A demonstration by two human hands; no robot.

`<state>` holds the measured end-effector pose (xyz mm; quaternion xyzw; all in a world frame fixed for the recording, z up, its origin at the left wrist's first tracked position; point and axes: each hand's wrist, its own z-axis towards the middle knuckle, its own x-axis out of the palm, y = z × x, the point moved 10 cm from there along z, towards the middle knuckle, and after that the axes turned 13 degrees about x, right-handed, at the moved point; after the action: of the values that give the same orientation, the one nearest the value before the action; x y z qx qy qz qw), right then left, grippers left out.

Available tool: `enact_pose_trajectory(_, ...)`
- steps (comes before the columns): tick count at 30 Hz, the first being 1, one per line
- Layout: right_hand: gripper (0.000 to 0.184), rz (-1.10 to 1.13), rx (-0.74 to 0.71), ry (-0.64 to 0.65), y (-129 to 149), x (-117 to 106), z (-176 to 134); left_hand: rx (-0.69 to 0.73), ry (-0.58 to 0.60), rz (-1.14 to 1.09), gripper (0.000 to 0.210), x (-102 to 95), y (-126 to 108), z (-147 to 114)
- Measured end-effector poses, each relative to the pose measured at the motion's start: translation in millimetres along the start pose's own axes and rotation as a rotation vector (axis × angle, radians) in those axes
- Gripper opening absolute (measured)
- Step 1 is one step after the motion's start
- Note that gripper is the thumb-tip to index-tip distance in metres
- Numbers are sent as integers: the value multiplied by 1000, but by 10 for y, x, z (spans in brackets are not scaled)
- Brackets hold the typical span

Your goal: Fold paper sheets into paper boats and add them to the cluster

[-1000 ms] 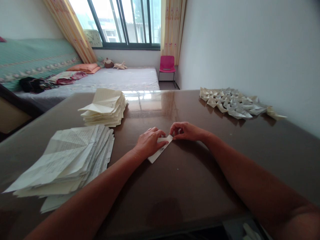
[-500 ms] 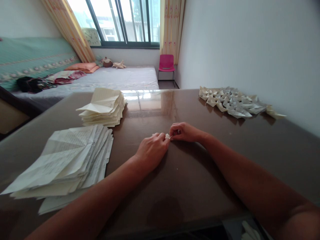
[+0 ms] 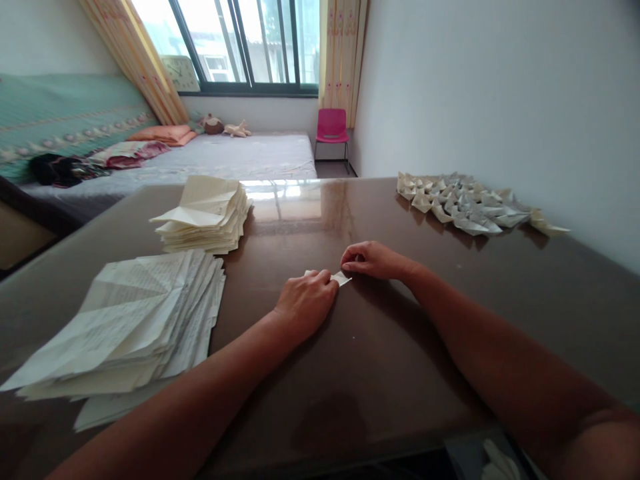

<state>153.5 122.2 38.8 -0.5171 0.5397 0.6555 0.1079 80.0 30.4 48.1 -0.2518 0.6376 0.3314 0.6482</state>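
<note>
On the brown glossy table (image 3: 300, 387), my left hand (image 3: 307, 300) closes over a small folded piece of paper (image 3: 342, 279). A pale pointed end of the paper sticks out to the right of the fingers, and a sliver shows above them; the rest is hidden. My right hand (image 3: 373, 260) is just beyond that point, with its fingers curled together in a loose pinch. Nothing shows between its fingertips, and they look slightly apart from the paper. Several folded paper boats (image 3: 463, 200) stand grouped at the far right of the table.
At the left lie a stack of creased white written sheets (image 3: 135, 320) and, behind it, a stack of creased cream sheets (image 3: 205, 213). A white wall (image 3: 475, 87) borders the right side. Past the table are a bed (image 3: 260, 153) and a pink chair (image 3: 332, 127).
My right fingers have come off the paper's end and sit slightly above it. More of the pointed end shows beside my left hand, which has stayed in place.
</note>
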Motion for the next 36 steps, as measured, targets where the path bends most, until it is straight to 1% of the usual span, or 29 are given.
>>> enact_pose_trajectory(4,24,-34,22,45,19,108,6,5,-4,16,28,-7,-31,2)
enact_pose_trajectory(10,21,1,13,88,70,157,-15,-5,21,-7,29,-6,-26,8)
enact_pose_trajectory(14,18,26,-100,92,151,140,-38,-14,24,-17,29,-13,-14,5)
enact_pose_trajectory(18,18,-29,-200,135,201,120,-100,-46,20,-39,29,-17,42,-5)
enact_pose_trajectory(23,28,-73,-266,216,223,101,-183,-80,-23,-119,28,-24,148,6)
enact_pose_trajectory(25,26,-77,-238,233,203,115,-178,-95,-22,-135,32,-2,187,17)
enact_pose_trajectory(27,25,-80,-192,207,181,123,-144,-127,-14,-142,36,28,233,21)
enact_pose_trajectory(29,27,-96,-142,142,166,120,-94,-149,-18,-143,34,41,262,23)
enact_pose_trajectory(32,25,-164,-56,45,138,124,-31,-164,-68,-113,26,-5,285,18)
enact_pose_trajectory(34,22,-213,-22,18,135,147,-14,-137,-98,-72,24,-46,261,22)
enact_pose_trajectory(36,20,-246,-8,6,142,166,-11,-69,-80,-50,20,-33,193,40)
